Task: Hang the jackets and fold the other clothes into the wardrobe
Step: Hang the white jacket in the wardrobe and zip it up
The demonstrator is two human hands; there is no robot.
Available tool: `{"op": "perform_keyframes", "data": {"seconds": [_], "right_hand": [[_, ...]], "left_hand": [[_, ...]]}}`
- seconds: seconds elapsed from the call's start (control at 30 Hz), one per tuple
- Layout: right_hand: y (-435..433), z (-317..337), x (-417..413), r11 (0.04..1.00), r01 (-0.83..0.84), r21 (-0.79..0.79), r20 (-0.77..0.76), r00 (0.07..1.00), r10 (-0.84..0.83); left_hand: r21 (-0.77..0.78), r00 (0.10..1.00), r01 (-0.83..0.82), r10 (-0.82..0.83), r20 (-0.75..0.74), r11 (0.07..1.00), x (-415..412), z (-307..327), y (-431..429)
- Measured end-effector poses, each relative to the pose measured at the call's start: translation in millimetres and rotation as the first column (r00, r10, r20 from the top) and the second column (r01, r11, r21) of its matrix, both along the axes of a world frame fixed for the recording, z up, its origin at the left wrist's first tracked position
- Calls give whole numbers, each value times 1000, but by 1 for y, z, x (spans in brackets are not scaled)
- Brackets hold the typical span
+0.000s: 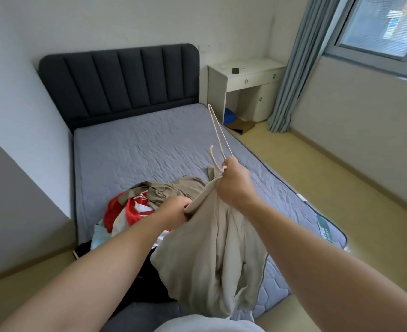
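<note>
A beige jacket [212, 255] hangs in front of me over the foot of the bed. My right hand [234, 182] grips its top edge together with a thin cream hanger [218, 133], which sticks up and away from the hand. My left hand [174, 209] pinches the jacket's edge a little lower and to the left. Behind the hands lies a heap of clothes [130, 212]: olive, red-and-white, pale blue and black pieces. The wardrobe is out of view.
The grey mattress [135, 149] has a dark padded headboard [125, 77] against the far wall. A white desk [245, 85] stands at the bed's right, with a cardboard box [242, 125] beneath it. Curtain [291, 68], window and bare floor [317, 188] lie right.
</note>
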State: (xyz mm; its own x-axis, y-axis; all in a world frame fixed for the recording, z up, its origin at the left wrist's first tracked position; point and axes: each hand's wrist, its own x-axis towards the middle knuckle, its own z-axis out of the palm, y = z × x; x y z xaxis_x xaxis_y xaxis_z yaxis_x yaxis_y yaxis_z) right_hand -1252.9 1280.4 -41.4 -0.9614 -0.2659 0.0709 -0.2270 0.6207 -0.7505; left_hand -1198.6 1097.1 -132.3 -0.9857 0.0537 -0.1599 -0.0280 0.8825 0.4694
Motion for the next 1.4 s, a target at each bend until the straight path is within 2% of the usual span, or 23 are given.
{"op": "perform_keyframes", "data": {"seconds": [0.1,0.27,0.47,0.53,0.67,0.73,0.83,0.9,1.0,1.1,1.2,1.27,1.33,1.4], "right_hand": [[11,3,-5,1000,29,-4,2,1000,-29],[34,-3,-15,996,85,32,19,996,-85],[65,-23,-27,964,200,174,77,973,-216],[73,-31,-30,951,234,199,105,960,-259],[85,-45,-32,930,275,244,132,941,-312],[84,-48,-32,920,272,281,144,936,-320],[76,-47,-30,919,207,336,208,935,-287],[68,-46,-28,934,125,335,284,931,-227],[57,-46,-19,965,49,258,383,912,-149],[44,-49,-7,997,70,19,476,877,-70],[31,-46,6,946,189,-262,528,849,-24],[23,-44,13,884,262,-388,567,823,5],[20,-43,18,853,267,-449,598,799,65],[19,-46,23,888,164,-430,582,802,134]], "left_hand": [[-42,994,-63,67,88,997,6,-24,-7],[149,959,-283,276,69,947,4,-37,-13],[259,908,-338,386,-163,905,-16,15,-9],[217,922,-305,345,-178,927,-25,42,-4],[87,976,-142,154,-156,986,-28,84,-6],[54,972,-153,160,-172,987,-29,90,-11],[-87,989,-131,124,-83,988,-30,92,-14],[-112,994,-112,112,-14,987,-28,92,-13],[-45,989,-127,130,68,991,-24,87,-18],[27,973,-171,165,159,985,-17,80,-27],[31,946,-228,214,245,973,-10,67,-39],[45,921,-287,263,287,957,-5,57,-49],[2,907,-340,327,265,940,1,46,-61],[-88,895,-388,398,203,917,6,36,-73]]}}
